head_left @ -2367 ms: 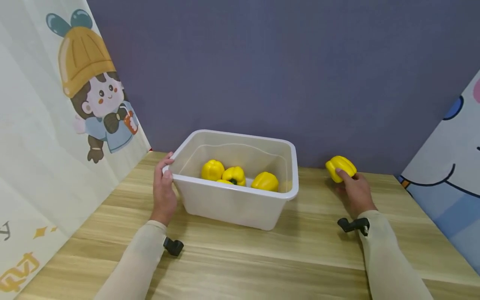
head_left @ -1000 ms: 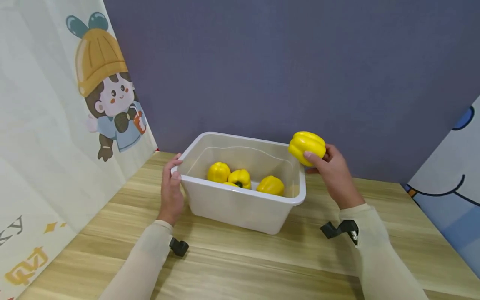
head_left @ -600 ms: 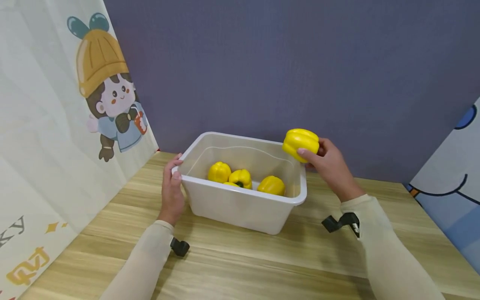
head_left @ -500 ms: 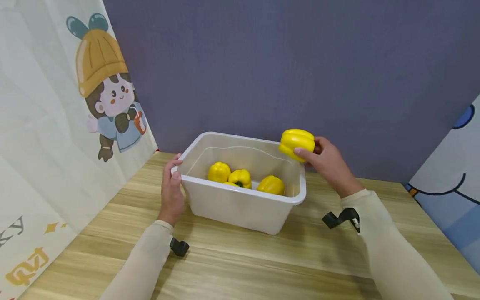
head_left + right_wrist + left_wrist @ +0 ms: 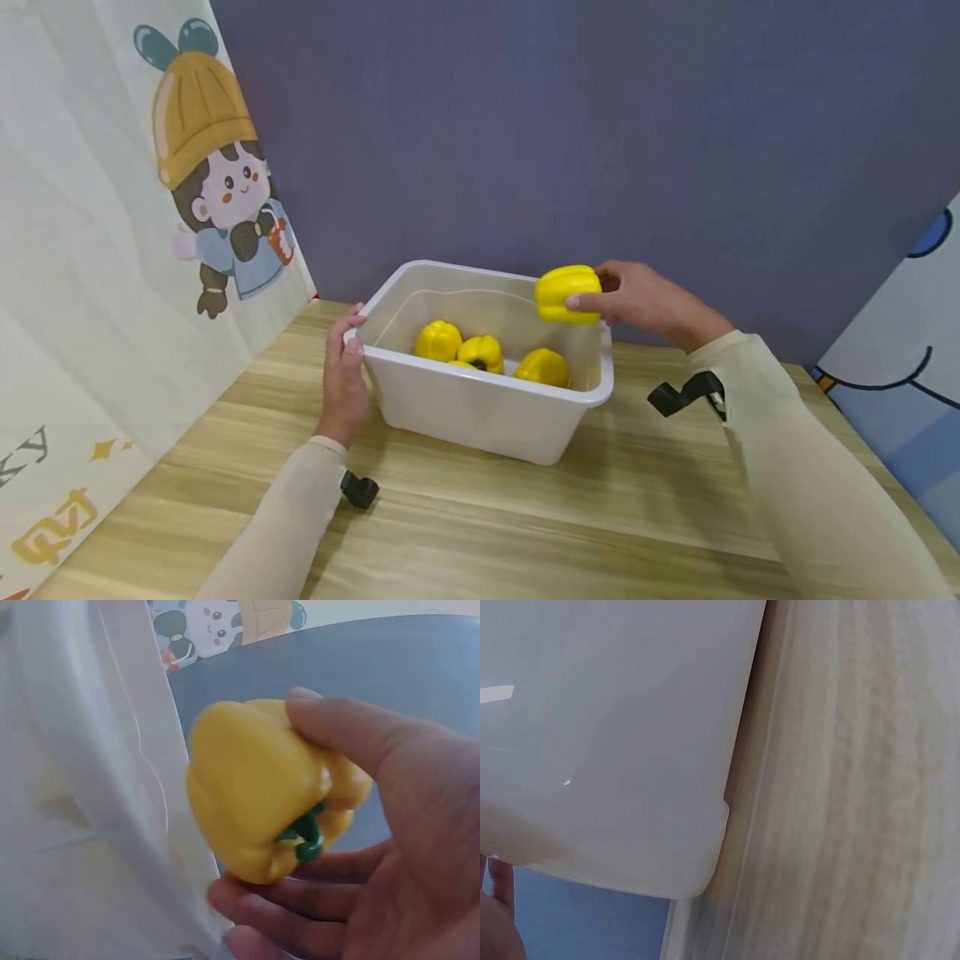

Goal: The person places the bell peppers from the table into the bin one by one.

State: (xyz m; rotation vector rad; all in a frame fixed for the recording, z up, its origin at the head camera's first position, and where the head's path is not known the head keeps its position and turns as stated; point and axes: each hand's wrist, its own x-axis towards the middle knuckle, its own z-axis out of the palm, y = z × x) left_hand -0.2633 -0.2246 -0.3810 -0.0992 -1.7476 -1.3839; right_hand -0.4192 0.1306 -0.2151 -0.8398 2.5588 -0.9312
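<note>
My right hand (image 5: 648, 302) grips a yellow bell pepper (image 5: 567, 294) between thumb and fingers, over the right back part of a pale plastic bin (image 5: 465, 412). In the right wrist view the held pepper's green stem (image 5: 306, 834) faces the palm. My left hand (image 5: 345, 383) holds the bin's left rim, thumb at the near side and fingers at the corner. Several more yellow bell peppers lie inside, one of them (image 5: 542, 367) apart on the right and the others grouped at the left. The near wall partly hides them. The left wrist view shows mostly the bin's outer wall (image 5: 615, 750).
The bin stands on a wood-grain table (image 5: 465, 533). Close behind it rises a dark blue-grey panel (image 5: 585, 133). A white sheet with a cartoon figure (image 5: 213, 183) borders the left, and another printed sheet (image 5: 900, 375) borders the right.
My right hand has lifted the bell pepper from the table's right side and carried it left, over the bin. My left hand stays on the rim.
</note>
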